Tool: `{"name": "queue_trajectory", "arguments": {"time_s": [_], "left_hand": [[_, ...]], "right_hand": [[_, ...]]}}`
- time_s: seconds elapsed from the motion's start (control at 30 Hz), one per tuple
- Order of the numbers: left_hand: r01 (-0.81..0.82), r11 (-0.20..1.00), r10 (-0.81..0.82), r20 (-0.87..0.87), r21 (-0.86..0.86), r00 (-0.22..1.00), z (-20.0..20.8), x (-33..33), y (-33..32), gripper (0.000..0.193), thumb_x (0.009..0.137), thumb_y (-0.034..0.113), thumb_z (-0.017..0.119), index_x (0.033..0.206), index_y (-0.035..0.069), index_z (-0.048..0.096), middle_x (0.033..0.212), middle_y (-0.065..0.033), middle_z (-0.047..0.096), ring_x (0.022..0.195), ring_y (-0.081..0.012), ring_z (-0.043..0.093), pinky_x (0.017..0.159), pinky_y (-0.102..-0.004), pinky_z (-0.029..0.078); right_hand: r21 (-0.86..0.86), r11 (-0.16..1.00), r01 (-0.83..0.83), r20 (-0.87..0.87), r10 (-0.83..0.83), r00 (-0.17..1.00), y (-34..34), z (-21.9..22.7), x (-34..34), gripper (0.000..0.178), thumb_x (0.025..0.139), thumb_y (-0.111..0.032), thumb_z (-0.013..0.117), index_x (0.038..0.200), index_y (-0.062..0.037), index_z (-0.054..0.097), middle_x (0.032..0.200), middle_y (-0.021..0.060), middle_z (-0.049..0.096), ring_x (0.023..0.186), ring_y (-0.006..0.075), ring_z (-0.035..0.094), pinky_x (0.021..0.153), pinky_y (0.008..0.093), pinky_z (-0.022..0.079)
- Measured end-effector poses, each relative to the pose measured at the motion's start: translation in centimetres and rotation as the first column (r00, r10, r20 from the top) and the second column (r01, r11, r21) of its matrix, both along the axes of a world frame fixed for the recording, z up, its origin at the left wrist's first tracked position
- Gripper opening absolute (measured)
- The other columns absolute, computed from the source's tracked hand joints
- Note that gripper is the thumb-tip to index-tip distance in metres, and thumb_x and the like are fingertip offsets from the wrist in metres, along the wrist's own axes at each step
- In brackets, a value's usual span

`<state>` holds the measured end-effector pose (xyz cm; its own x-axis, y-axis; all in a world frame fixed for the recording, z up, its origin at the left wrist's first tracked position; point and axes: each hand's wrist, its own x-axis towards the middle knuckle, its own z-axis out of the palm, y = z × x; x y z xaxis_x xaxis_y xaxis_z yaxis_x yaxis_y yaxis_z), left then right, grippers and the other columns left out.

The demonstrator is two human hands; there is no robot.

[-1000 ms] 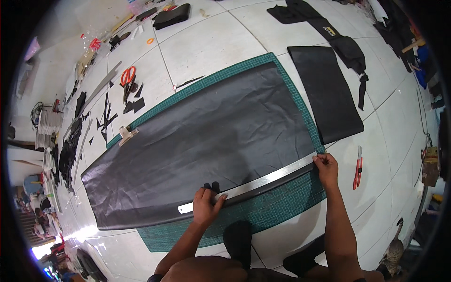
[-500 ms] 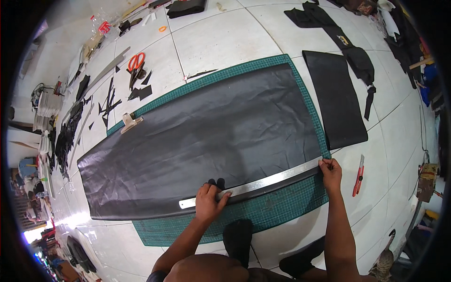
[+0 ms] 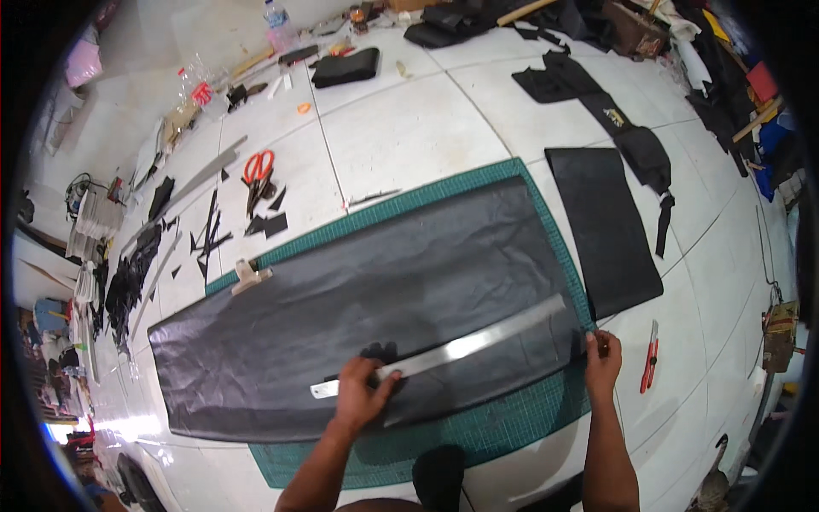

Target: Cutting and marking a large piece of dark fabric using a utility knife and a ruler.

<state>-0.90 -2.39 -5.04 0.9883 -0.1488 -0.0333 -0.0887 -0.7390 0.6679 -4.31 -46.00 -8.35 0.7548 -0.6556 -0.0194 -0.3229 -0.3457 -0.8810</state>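
Observation:
A wide sheet of black, leather-like material (image 3: 281,350) lies creased over a green cutting mat (image 3: 478,448). My left hand (image 3: 363,392) grips a steel ruler (image 3: 478,341) near its left end, thumb on the near side, and the ruler slants across the sheet. Its right end rests free on the material. My right hand (image 3: 602,363) has its fingers pinched at the sheet's near right corner, by the mat's edge. To the right of that hand lies a red utility knife (image 3: 651,358). A metal clip (image 3: 250,277) sits on the far left edge of sheet and mat.
Orange-handled scissors (image 3: 258,175) lie beyond the mat among black offcuts (image 3: 271,224). A folded black piece (image 3: 601,230) lies right of the mat, with a black strap-like item (image 3: 636,145) beyond it. Plastic bottles (image 3: 277,26) stand by the far wall. My dark-covered foot (image 3: 438,474) is at the mat's near edge.
The ruler has shifted away from the sheet's near edge, with my left hand on it. My right hand has let go of the ruler's right end and stays by the corner. The view has tilted upward.

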Motion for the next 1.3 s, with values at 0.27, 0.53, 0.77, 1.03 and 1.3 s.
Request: {"name": "queue_trajectory", "arguments": {"time_s": [0.27,0.53,0.77,1.03,1.3], "left_hand": [[-0.117,0.993,0.105,0.298,0.021,0.949,0.5,15.5,5.1,0.026,0.08,0.021,0.078,0.088,0.002,0.063,0.081,-0.0131,0.056,0.08,-0.0326,0.056,0.071,-0.0411,0.044],[-0.082,0.99,0.045,0.285,0.118,0.957,-0.5,21.2,3.9,0.026,0.08,0.023,0.078,0.087,0.002,0.065,0.083,-0.0139,0.058,0.083,-0.0346,0.057,0.074,-0.043,0.045],[-0.111,0.988,0.085,0.216,0.111,0.973,-1.3,22.4,3.4,0.027,0.078,0.025,0.079,0.089,0.003,0.067,0.086,-0.0139,0.058,0.09,-0.0348,0.057,0.079,-0.0434,0.046],[-0.117,0.986,0.097,0.165,0.118,0.982,-1.2,23.2,2.8,0.026,0.077,0.024,0.08,0.086,0.003,0.067,0.086,-0.0128,0.056,0.09,-0.0334,0.055,0.08,-0.0429,0.045],[-0.102,0.982,0.045,0.326,0.162,0.944,-2.9,22.7,2.5,0.026,0.076,0.023,0.081,0.088,0.004,0.069,0.09,-0.0116,0.054,0.089,-0.0322,0.053,0.079,-0.0427,0.043]], "right_hand": [[-0.169,0.967,-0.192,0.031,0.199,0.979,2.4,1.3,10.2,0.021,0.09,-0.019,0.069,0.096,0.0005,0.066,0.092,0.0135,0.062,0.083,0.0262,0.063,0.077,0.0357,0.05],[-0.291,0.887,-0.358,-0.231,0.298,0.926,4.0,2.1,23.4,0.024,0.089,-0.023,0.069,0.098,-0.0006,0.067,0.097,0.0182,0.063,0.095,0.0352,0.063,0.085,0.0412,0.048],[-0.113,0.935,-0.336,-0.199,0.31,0.93,3.7,-0.3,30.3,0.028,0.085,-0.023,0.072,0.1,-0.0004,0.069,0.09,0.0151,0.07,0.087,0.03,0.068,0.079,0.0386,0.052],[-0.137,0.946,-0.293,-0.219,0.26,0.94,5.0,-1.9,32.6,0.028,0.082,-0.025,0.076,0.098,-0.003,0.071,0.089,0.0104,0.072,0.085,0.0253,0.07,0.077,0.0363,0.053],[-0.063,0.968,-0.242,-0.234,0.221,0.947,4.3,-3.0,32.9,0.026,0.082,-0.028,0.076,0.094,-0.0054,0.071,0.087,0.0083,0.072,0.083,0.0248,0.069,0.076,0.0363,0.052]]}}
